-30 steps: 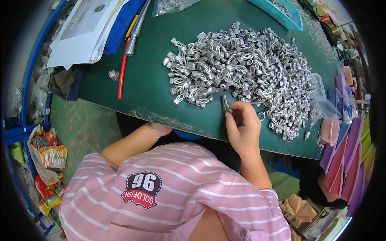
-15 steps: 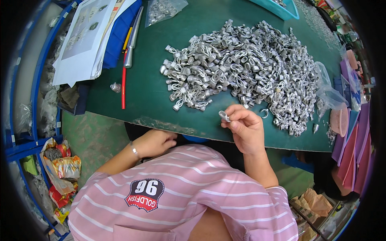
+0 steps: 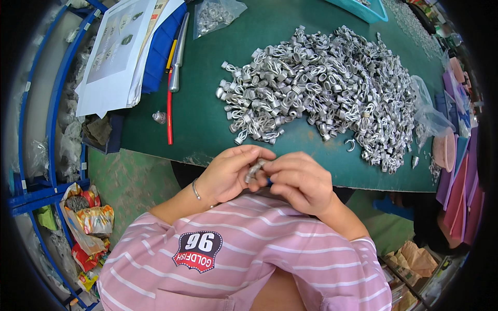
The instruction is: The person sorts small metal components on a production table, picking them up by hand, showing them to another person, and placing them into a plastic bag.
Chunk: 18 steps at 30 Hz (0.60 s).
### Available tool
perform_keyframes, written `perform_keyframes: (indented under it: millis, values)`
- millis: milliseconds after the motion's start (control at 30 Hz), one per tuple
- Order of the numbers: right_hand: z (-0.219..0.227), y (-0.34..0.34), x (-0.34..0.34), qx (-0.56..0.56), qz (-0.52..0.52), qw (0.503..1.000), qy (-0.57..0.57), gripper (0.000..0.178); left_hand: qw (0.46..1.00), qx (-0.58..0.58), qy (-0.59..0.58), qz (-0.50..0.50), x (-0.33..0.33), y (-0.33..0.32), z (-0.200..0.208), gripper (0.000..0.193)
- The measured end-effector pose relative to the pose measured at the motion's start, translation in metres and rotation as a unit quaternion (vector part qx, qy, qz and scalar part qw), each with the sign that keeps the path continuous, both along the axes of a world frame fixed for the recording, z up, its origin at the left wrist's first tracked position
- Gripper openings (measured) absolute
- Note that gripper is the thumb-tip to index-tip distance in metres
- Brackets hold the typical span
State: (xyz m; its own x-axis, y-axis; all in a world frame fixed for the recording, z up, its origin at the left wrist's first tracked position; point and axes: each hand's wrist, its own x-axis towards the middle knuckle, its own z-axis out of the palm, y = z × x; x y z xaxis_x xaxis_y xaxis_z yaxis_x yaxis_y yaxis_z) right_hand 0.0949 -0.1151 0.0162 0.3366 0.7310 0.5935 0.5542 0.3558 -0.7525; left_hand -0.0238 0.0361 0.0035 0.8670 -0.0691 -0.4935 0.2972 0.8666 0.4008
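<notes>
Both hands come together at the near edge of the smooth green worktop (image 3: pixel 202 124), the left hand (image 3: pixel 225 173) and the right hand (image 3: pixel 307 181) pinching one small silvery metal piece (image 3: pixel 252 172) between their fingertips. Just beyond them, one heap of metal fittings (image 3: pixel 321 83), too many for me to count, shows ridged collars and smooth loops. Left of it lie one slim red rod (image 3: pixel 169 116) and one clear, crinkled plastic bag (image 3: pixel 219 18).

just beyond our shirt (image 3: pixel 244 233), our left hand (image 3: pixel 226 173) and right hand (image 3: pixel 305 182) close together, fingers (image 3: pixel 290 165) bent, forearms (image 3: pixel 343 222) angling in from its sides.
</notes>
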Motion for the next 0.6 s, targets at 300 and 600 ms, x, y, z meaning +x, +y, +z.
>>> perform_keyframes:
  millis: [300, 600]
  values:
    - [-0.02, 0.033, 0.007, -0.176, -0.181, 0.95, -0.182, 0.024, 0.982, 0.172, 0.008, 0.078, -0.009, 0.007, 0.004, 0.009]
    - [-0.011, 0.001, 0.024, -0.112, -0.246, 0.955, -0.124, 0.022, 0.963, 0.267, -0.014, 0.019, 0.003, -0.002, -0.004, 0.018]
